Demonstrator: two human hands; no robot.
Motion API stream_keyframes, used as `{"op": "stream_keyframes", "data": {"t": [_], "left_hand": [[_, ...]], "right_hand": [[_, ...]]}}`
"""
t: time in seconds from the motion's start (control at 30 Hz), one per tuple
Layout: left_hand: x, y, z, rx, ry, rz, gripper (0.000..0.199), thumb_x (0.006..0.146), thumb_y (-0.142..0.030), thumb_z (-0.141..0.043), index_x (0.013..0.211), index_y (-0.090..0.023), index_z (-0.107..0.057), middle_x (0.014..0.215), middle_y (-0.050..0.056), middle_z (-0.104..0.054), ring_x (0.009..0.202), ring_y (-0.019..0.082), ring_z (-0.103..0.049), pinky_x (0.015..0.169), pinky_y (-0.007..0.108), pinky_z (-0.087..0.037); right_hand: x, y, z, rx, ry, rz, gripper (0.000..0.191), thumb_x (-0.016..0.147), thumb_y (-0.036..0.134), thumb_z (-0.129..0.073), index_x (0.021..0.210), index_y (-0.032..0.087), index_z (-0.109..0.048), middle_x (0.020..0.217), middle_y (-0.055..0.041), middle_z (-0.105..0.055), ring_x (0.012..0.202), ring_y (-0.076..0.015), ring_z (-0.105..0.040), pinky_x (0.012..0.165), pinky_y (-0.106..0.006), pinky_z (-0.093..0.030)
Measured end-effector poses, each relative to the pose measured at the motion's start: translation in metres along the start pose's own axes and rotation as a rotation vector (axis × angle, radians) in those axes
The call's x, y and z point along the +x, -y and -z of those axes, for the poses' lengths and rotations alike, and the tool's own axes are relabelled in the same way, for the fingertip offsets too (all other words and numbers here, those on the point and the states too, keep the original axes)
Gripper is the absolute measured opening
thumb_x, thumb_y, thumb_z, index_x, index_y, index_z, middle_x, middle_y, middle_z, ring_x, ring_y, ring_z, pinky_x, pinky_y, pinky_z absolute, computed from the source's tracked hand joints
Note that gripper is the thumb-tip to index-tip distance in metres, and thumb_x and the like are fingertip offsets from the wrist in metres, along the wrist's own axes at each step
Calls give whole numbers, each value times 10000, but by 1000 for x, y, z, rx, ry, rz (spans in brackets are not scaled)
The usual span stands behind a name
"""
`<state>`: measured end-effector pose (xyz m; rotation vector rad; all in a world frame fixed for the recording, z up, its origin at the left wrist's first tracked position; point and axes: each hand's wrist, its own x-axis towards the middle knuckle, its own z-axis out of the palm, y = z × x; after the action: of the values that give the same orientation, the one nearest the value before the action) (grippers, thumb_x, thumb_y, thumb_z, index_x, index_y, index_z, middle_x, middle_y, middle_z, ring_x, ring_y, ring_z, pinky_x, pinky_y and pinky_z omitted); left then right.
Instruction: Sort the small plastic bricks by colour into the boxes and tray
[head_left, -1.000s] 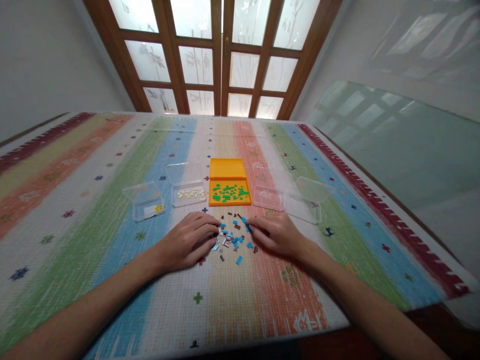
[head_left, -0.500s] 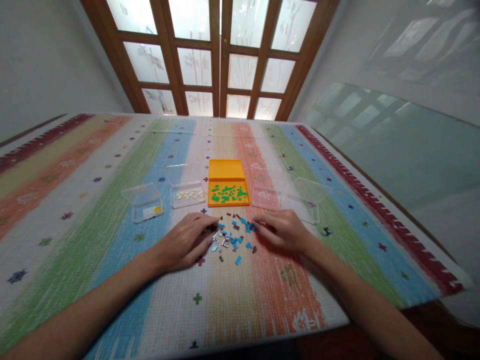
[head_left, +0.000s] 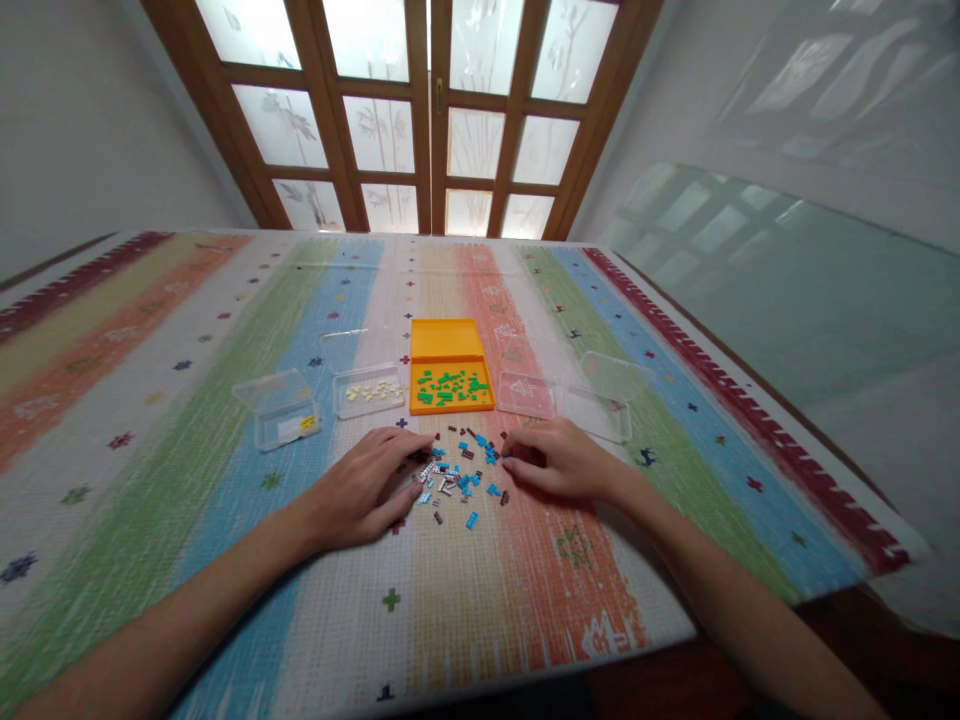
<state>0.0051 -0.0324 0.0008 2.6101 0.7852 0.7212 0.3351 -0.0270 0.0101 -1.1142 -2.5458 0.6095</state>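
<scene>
A loose pile of small toy building bricks lies on the striped tablecloth between my hands, with blue bricks [head_left: 472,520], brown bricks [head_left: 466,454] and grey bricks [head_left: 445,486] mixed together. My left hand [head_left: 373,487] rests at the pile's left edge, thumb and forefinger apart, curved beside the grey and brown pieces. At the right edge, my right hand [head_left: 559,460] has its thumb and forefinger bent with a gap between them, close to a few blue and brown bricks. No brick shows clearly in either hand. The undersides of the fingers are hidden.
Beyond the pile, an open orange case [head_left: 452,410] holds green bricks [head_left: 450,385]. To its left stand a clear box [head_left: 346,412] with cream pieces and another clear box [head_left: 262,440] with yellow pieces. Two clear boxes [head_left: 526,410] [head_left: 622,436] stand right of it.
My right fingertips have drawn slightly back from the blue bricks, and the gap between thumb and forefinger looks wider. My left hand has barely moved. The whole view has shifted a little.
</scene>
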Motion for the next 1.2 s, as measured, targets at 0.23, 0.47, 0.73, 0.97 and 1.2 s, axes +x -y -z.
{"op": "stream_keyframes", "data": {"t": [0.23, 0.47, 0.73, 0.97, 1.2], "left_hand": [[0, -1, 0, -22, -24, -6, 481, 961, -201, -585, 1433, -222, -493, 1270, 135, -697, 1176, 297, -664, 989, 489, -559], [0, 5, -5, -80, -75, 15, 417, 982, -219, -568, 1396, -264, -552, 1231, 96, -718, 1114, 274, -682, 957, 482, -573], [1, 4, -5, -17, -100, -23, 360, 990, -197, -568, 1348, -232, -550, 1158, 104, -724, 1069, 253, -686, 913, 449, -582], [5, -2, -2, 8, -213, -46, 359, 981, -149, -555, 1333, -218, -554, 1103, 95, -727, 1035, 238, -690, 915, 436, -582], [6, -3, 4, -6, -379, 27, 369, 987, -174, -594, 1350, -216, -537, 1210, 110, -685, 1086, 238, -678, 953, 431, -582]], "right_hand": [[1, 0, 0, 28, -32, 9, 161, 953, 293, -565, 964, 198, -695, 786, -28, -696, 708, -147, -594, 697, -286, -420], [3, 0, 3, -161, -370, -43, 212, 988, 286, -517, 1037, 182, -695, 967, -82, -681, 715, -150, -586, 666, -291, -431], [-1, -14, 0, -382, -367, -206, 232, 950, 243, -516, 1029, 166, -720, 1043, -113, -708, 754, -185, -620, 636, -298, -408], [-1, -18, 3, -369, -431, -228, 226, 962, 240, -525, 932, 188, -743, 942, -94, -726, 730, -185, -617, 646, -296, -398], [9, -4, 19, -241, -622, -91, 198, 980, 227, -534, 956, 199, -729, 881, -66, -706, 645, -150, -581, 639, -275, -433]]}}
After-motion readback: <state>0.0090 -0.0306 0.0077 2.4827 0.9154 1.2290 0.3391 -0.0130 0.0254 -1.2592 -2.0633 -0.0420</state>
